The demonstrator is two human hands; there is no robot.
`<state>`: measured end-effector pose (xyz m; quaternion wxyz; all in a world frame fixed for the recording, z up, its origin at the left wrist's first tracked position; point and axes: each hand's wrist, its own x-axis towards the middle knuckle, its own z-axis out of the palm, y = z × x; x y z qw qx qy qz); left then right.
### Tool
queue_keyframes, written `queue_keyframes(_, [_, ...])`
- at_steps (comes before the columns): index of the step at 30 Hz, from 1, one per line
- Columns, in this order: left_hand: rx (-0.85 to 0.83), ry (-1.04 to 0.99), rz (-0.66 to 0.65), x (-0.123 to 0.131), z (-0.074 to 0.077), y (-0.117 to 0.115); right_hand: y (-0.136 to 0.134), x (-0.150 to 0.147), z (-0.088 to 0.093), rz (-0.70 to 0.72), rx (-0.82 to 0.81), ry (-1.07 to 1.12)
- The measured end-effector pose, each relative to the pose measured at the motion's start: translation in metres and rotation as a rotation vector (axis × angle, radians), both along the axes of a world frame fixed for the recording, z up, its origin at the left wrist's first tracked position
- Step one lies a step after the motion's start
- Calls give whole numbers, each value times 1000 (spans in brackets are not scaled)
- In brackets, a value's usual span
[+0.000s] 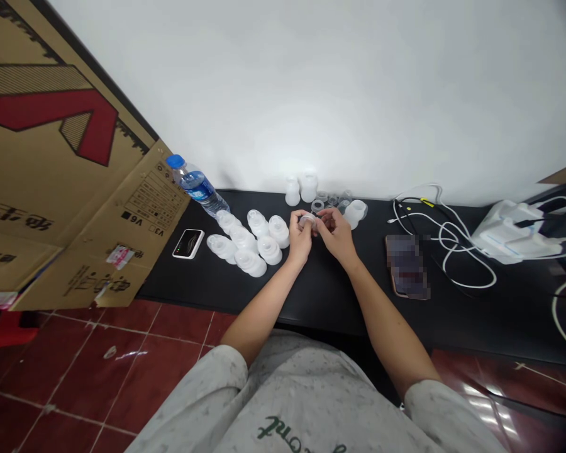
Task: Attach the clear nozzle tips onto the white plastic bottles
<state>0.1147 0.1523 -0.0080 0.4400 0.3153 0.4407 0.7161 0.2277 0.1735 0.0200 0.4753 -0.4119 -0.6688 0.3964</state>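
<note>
In the middle of the black table, my left hand pinches a small translucent round piece, which looks like a bottle collar or cap. My right hand meets it from the right, fingers curled and thumb against the piece's edge; its fingertips are partly hidden. Left of my hands stand several white small bottles with clear teat-like tops, among them one bottle at the front. Behind my hands are two white bottles and several loose translucent rings and clear caps. Another white bottle lies tilted beside my right hand.
A water bottle with a blue cap and a white device with a dark screen are at the left, beside a large cardboard box. At right lie a phone, looped white cables and a white power block.
</note>
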Motion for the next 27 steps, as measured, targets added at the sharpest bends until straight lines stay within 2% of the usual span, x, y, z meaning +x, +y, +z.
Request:
queue_keyframes(8, [-2, -4, -110, 0, -2, -4, 0, 4, 1, 6, 62, -37])
queue_keyframes(12, [-1, 19, -101, 0, -4, -5, -1, 4, 1, 8, 92, -65])
queue_keyframes(18, [-45, 28, -67, -1, -5, -6, 2, 3, 1, 61, -91, 84])
queue_keyframes(23, [-77, 42, -41, -2, -4, -7, 3, 2, 6, 173, -235, 190])
queue_keyframes(27, [-75, 79, -36, -4, -3, -8, 1, 2, 7, 213, -253, 227])
